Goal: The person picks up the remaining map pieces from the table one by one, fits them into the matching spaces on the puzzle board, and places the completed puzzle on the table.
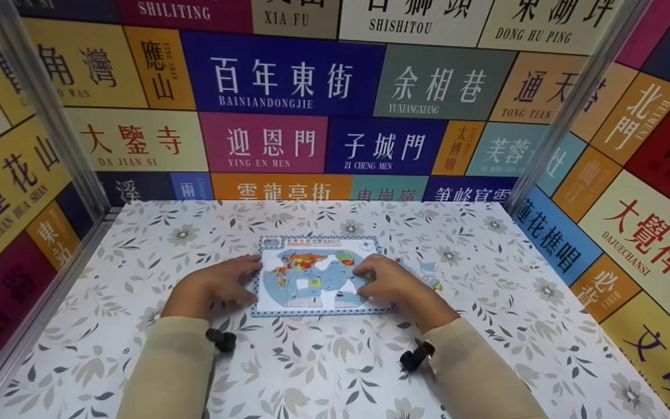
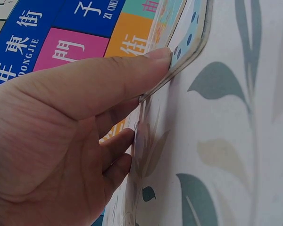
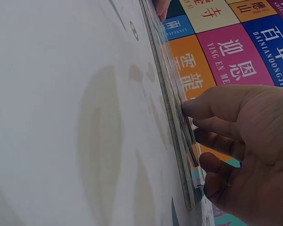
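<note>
Blue map [image 1: 324, 278], long axis left-right: left hand [image 1: 224, 280] grips its left edge, right hand [image 1: 387, 278] over right end (pinching? can't tell).

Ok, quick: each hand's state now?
Left hand: open, touching the rectangular blue-bordered world-map puzzle board.
Right hand: over the board; open or closed cannot be told.

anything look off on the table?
No spill or damage visible. The map puzzle has bare white patches breaking up its picture, and what look like loose map pieces lie outside its right border, on the tabletop. Odd only in being off the board.
</note>
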A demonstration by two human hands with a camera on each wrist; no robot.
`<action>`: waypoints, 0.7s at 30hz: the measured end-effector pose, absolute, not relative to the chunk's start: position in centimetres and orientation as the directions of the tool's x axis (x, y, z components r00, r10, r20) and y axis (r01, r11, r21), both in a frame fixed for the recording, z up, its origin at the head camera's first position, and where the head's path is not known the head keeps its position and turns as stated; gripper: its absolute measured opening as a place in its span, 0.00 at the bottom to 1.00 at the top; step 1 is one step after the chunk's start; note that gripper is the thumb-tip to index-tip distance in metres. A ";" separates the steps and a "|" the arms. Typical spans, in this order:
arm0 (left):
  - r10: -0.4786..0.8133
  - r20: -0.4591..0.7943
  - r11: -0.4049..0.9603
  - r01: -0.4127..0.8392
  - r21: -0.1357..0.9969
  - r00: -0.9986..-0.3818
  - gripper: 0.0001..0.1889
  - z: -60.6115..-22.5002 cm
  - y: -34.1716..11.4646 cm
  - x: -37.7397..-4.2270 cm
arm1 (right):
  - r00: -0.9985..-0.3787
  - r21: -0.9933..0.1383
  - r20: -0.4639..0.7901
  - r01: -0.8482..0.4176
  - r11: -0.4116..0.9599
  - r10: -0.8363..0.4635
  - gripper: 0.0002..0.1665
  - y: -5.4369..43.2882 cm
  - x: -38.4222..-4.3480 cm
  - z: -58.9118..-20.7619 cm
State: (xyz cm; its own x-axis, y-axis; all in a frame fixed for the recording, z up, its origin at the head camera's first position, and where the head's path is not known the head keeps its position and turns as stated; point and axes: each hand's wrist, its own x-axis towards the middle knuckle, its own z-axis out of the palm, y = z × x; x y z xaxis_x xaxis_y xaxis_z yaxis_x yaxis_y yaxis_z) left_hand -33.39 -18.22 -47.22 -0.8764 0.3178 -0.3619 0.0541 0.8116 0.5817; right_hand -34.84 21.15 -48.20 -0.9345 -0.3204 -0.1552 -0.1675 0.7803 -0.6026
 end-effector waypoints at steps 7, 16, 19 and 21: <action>0.313 -0.371 0.813 0.045 0.580 -0.874 0.46 -47.2 -18.2 -33.5 | -0.937 -0.556 -0.175 -0.159 0.816 -0.302 0.32 20.8 -34.7 -48.4; 0.320 -0.367 0.816 0.057 0.575 -0.874 0.46 -47.3 -18.2 -33.5 | -0.938 -0.555 -0.193 -0.136 0.821 -0.287 0.34 20.1 -34.4 -48.3; 0.319 -0.369 0.813 0.053 0.579 -0.873 0.46 -47.2 -18.2 -33.5 | -0.939 -0.554 -0.207 -0.117 0.824 -0.273 0.35 20.1 -34.5 -48.2; 0.318 -0.371 0.811 0.047 0.583 -0.873 0.46 -47.2 -18.2 -33.5 | -0.938 -0.552 -0.215 -0.112 0.826 -0.270 0.36 20.2 -34.5 -48.3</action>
State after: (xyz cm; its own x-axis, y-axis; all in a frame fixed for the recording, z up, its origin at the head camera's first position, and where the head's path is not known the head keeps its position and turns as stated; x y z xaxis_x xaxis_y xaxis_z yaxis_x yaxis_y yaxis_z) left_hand -33.48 -18.23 -47.19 -0.8726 0.3175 -0.3711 0.0471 0.8110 0.5832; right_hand -34.49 20.16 -48.25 -0.9384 -0.2705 -0.2152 -0.1117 0.8265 -0.5518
